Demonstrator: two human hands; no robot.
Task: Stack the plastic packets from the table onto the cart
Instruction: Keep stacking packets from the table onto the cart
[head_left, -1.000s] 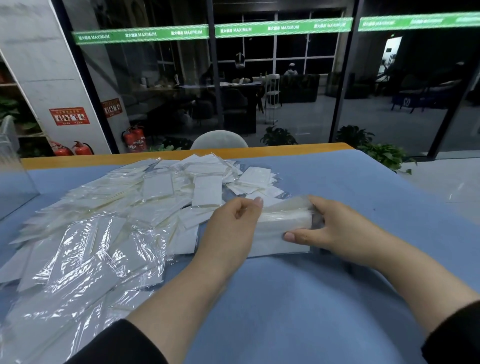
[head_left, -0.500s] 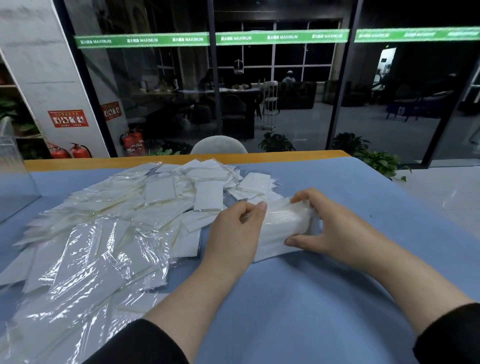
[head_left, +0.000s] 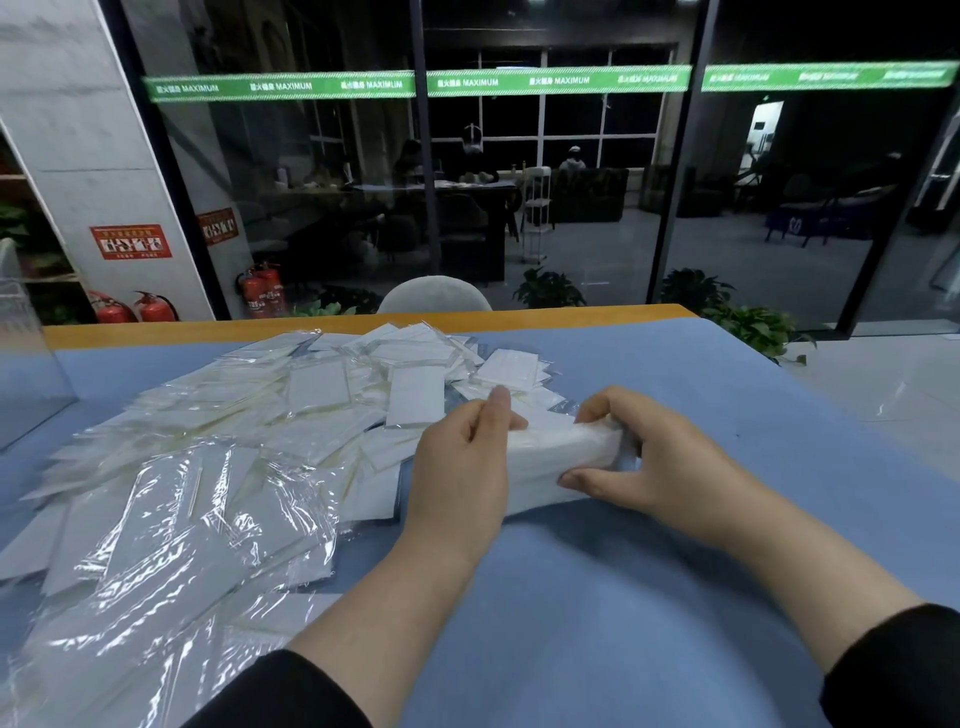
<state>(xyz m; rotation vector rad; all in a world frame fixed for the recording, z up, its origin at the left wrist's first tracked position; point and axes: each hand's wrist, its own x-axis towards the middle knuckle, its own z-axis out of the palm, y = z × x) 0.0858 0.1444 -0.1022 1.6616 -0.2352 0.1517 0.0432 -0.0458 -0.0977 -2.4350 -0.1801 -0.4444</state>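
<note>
left hand (head_left: 462, 467) covering stack of packets (head_left: 561, 457), right hand (head_left: 660, 462) gripping

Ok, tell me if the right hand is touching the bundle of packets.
Touching. The head view shows the right hand gripping the right end of the bundle of packets, thumb beneath and fingers curled over its top.

Table (head_left: 649, 597): blue cloth over the top, bare orange wood strip along the far edge. Loose heap of packets (head_left: 218, 457) spreads across the left half, clear film over white inserts, many overlapping (count not readable). A gathered stack (head_left: 550, 462) sits at the heap's right edge, near centre, its lower edge on the cloth. Clear panel (head_left: 26, 374) stands at far left.
</note>
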